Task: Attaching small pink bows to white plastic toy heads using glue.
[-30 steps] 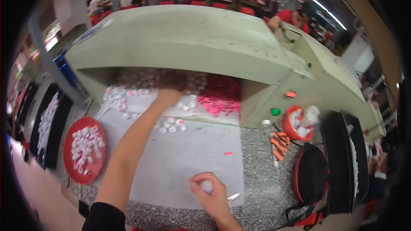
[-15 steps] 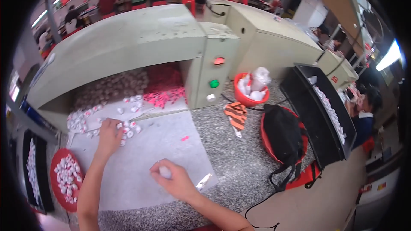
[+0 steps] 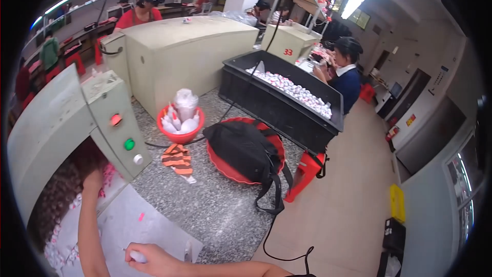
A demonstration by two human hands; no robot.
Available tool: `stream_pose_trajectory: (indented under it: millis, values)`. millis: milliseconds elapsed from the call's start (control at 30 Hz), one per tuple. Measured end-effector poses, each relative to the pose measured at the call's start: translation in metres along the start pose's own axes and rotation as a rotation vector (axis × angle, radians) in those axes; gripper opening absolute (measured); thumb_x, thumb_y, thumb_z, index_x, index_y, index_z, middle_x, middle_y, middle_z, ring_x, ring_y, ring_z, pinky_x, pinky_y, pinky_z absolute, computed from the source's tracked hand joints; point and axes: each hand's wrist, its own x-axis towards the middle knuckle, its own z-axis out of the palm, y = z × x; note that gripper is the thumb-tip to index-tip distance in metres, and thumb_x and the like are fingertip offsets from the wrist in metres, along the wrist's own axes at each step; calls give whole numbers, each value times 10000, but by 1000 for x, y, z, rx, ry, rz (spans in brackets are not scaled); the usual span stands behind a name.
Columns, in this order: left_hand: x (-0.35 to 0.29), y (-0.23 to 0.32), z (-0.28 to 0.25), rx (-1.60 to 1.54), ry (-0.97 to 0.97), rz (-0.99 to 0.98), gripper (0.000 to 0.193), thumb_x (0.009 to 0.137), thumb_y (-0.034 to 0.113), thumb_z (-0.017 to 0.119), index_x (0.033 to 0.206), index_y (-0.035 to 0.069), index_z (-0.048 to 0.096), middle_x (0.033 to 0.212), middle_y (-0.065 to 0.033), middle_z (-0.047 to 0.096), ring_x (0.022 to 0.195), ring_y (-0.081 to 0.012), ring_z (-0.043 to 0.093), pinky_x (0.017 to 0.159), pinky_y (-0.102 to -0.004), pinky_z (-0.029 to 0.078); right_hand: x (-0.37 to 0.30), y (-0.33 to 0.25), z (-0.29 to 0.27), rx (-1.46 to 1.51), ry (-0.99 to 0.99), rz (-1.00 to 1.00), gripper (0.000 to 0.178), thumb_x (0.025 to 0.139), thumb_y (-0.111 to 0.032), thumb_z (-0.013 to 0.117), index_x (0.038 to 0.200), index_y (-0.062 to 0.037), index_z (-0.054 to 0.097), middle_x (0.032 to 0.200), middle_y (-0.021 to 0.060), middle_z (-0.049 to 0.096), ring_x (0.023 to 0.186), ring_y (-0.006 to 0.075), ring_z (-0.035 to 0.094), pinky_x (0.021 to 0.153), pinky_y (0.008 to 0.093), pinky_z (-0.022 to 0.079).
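Note:
My left hand [image 3: 93, 178] reaches into the dark opening of a pale green machine [image 3: 48, 118]; its fingers are lost in the shadow there. Around it lie many small white pieces with red marks [image 3: 60, 246] and a heap of pink pieces [image 3: 109, 173]. My right hand [image 3: 156, 261], low over a white sheet [image 3: 120, 220], is closed round a small white squeeze bottle [image 3: 137, 256] with a thin tip pointing left. A single pink piece [image 3: 141, 217] rests on the sheet.
A red bowl [image 3: 179, 137] of white bottles, a striped orange cloth [image 3: 177, 159] and a black bag [image 3: 241, 151] on a red basin stand on the speckled counter. Beyond is a black crate [image 3: 282, 118] of white pieces. A co-worker [image 3: 346, 77] sits behind it.
The view has swung to the right. My left hand has gone from the white pieces on the sheet's edge into the machine's opening. My right hand keeps hold of the squeeze bottle.

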Motion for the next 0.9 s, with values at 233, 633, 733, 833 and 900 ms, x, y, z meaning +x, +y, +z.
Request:
stream_pose_trajectory:
  millis: [233, 633, 733, 833, 900]
  values:
    - [29, -28, 57, -352, 21, -350, 420, 849, 361, 407, 1163, 87, 457, 1155, -228, 461, 1027, -397, 463, 861, -451, 379, 10, -2, -12, -11, 111, -24, 118, 734, -54, 565, 829, -38, 496, 728, 112, 565, 687, 257, 564, 609, 327, 425]
    - [-106, 71, -90, -826, -143, -208, 104, 733, 90, 526, 752, -7, 561, 715, -157, 560, 659, -308, 546, 611, -381, 425, 24, 14, -61, -254, 479, -40, 84, 737, -27, 592, 815, -41, 563, 767, 46, 584, 743, 120, 560, 713, 258, 447]
    - [-138, 96, -124, -867, -45, 2, 58, 685, 51, 581, 738, 53, 557, 730, -111, 510, 657, -272, 531, 590, -362, 448, 22, 15, -78, -112, 518, -17, 119, 728, 10, 575, 830, -49, 556, 701, -2, 532, 582, 55, 474, 510, 189, 384]
    - [-138, 95, -143, -869, 8, -7, 111, 695, 92, 611, 797, 56, 588, 767, -104, 508, 671, -257, 529, 619, -351, 452, 27, -6, -83, 47, 523, 152, 102, 743, -11, 580, 838, -34, 549, 660, -1, 523, 540, 64, 471, 494, 196, 382]
    - [-131, 89, -137, -913, -12, 3, 172, 702, 133, 632, 852, 53, 605, 837, -110, 521, 718, -259, 549, 647, -346, 454, 28, -9, -83, 63, 611, 161, 73, 763, -31, 586, 822, -12, 547, 652, 0, 525, 511, 49, 461, 456, 186, 359]
